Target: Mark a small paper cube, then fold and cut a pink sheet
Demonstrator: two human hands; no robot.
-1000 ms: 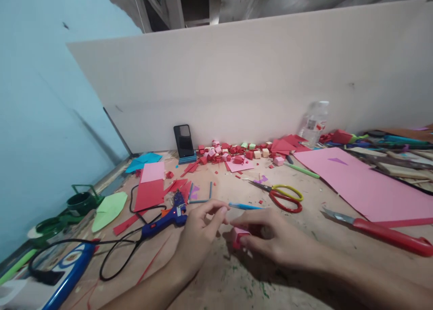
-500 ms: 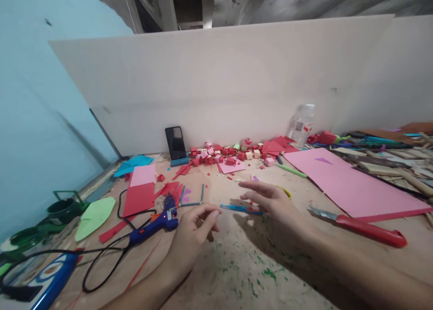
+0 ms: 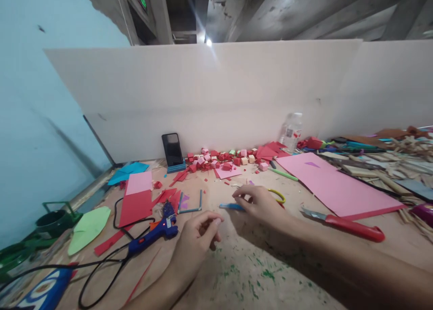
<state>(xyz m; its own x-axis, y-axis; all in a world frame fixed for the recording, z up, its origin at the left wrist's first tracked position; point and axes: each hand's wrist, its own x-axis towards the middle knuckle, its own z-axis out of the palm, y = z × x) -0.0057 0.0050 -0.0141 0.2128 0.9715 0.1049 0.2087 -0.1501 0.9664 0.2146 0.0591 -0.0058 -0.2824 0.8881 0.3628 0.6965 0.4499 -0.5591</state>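
Observation:
My left hand (image 3: 199, 235) hovers over the near middle of the table, thumb and fingertips pinched together. Whatever may be between them is too small to make out. My right hand (image 3: 260, 204) is above a slim blue tool (image 3: 230, 206) lying on the table, its fingers bent but apart and holding nothing I can see. The hand covers the tool's right end. Behind that wrist shows a yellow scissor handle (image 3: 278, 195). Left of centre lies a three-sided frame of thin grey-blue sticks (image 3: 190, 210), beside the blue glue gun (image 3: 154, 238).
Red and pink paper cubes (image 3: 216, 159) are heaped before a white board (image 3: 216, 93), near a propped phone (image 3: 172, 150). A red-handled knife (image 3: 353, 226) and pink sheets (image 3: 333, 186) lie right. A black cord (image 3: 101, 260) loops at left, by a green paper leaf (image 3: 89, 229).
My right hand has moved slightly left and lowered over the blue tool, its fingers bending more. More of the yellow scissor handle shows. My left hand stays pinched, and the camera view has tilted upward.

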